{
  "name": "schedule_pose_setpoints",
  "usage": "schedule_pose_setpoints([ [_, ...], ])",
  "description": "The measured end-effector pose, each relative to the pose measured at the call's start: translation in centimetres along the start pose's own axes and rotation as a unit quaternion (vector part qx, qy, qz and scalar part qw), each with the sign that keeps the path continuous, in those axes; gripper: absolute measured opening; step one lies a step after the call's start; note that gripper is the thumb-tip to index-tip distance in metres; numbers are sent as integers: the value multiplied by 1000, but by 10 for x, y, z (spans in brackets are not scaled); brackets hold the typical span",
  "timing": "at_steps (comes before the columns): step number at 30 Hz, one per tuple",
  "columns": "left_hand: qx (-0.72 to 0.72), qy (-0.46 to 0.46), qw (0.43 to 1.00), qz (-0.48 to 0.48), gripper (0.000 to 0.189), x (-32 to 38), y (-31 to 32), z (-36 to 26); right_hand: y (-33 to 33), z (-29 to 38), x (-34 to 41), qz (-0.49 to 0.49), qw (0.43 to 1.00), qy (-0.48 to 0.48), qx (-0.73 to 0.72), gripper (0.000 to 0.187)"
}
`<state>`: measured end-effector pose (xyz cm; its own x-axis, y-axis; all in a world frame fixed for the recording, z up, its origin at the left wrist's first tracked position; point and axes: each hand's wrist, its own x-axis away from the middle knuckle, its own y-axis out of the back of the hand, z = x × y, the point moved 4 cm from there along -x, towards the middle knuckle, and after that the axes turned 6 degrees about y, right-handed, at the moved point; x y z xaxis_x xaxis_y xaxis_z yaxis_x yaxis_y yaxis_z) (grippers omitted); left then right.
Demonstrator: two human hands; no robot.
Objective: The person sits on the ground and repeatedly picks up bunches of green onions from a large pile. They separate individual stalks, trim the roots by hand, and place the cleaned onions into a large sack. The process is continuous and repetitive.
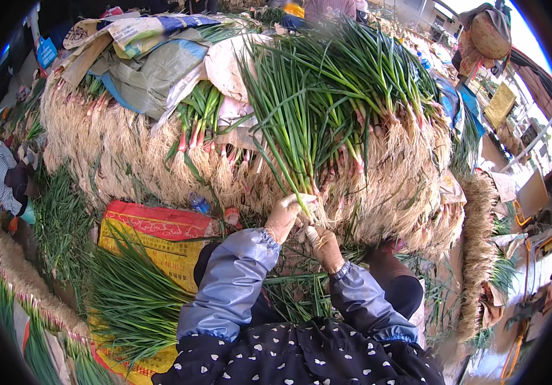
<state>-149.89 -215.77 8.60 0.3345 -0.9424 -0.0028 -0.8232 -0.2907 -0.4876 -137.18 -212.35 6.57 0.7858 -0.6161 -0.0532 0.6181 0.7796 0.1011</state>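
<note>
My left hand [283, 219] is closed around the lower stem of a green onion [285, 168], whose long leaves stretch away over the pile. Just below it, my right hand [325, 246] is at the stem's base with its thumb bent inward; whether its fingers grip anything is hidden. Both hands look covered by pale, soiled gloves. Beyond them rises a large heap of green onions [372, 82], with pinkish stem bases and a thick fringe of pale roots [401, 178] hanging towards me.
On my left, loose green onions [136, 288] lie on a red and yellow printed sack [155, 216]. Sacking [150, 72] covers part of the heap. Another person [4, 168] is at far left. Cut leaves litter the ground, and a root-fringed row [475, 255] stands at right.
</note>
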Motion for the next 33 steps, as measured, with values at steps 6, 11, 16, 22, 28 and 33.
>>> schedule_pose_setpoints([
  [6,61,74,995,-14,27,53,13,11,-25,-29,34,122,977,-57,-167,47],
  [11,42,70,994,-73,20,66,13,43,-12,-19,36,127,979,-123,-102,55],
  [16,121,105,982,-103,22,72,4,69,-1,-9,-24,86,971,186,120,25],
  [22,-39,-7,984,-171,17,76,22,24,-13,-68,13,207,728,-25,654,18],
  [28,129,74,978,-144,17,2,41,5,6,-39,37,215,825,96,513,21],
  [33,119,81,961,-235,17,-14,34,7,15,25,-67,-41,800,150,580,22],
])
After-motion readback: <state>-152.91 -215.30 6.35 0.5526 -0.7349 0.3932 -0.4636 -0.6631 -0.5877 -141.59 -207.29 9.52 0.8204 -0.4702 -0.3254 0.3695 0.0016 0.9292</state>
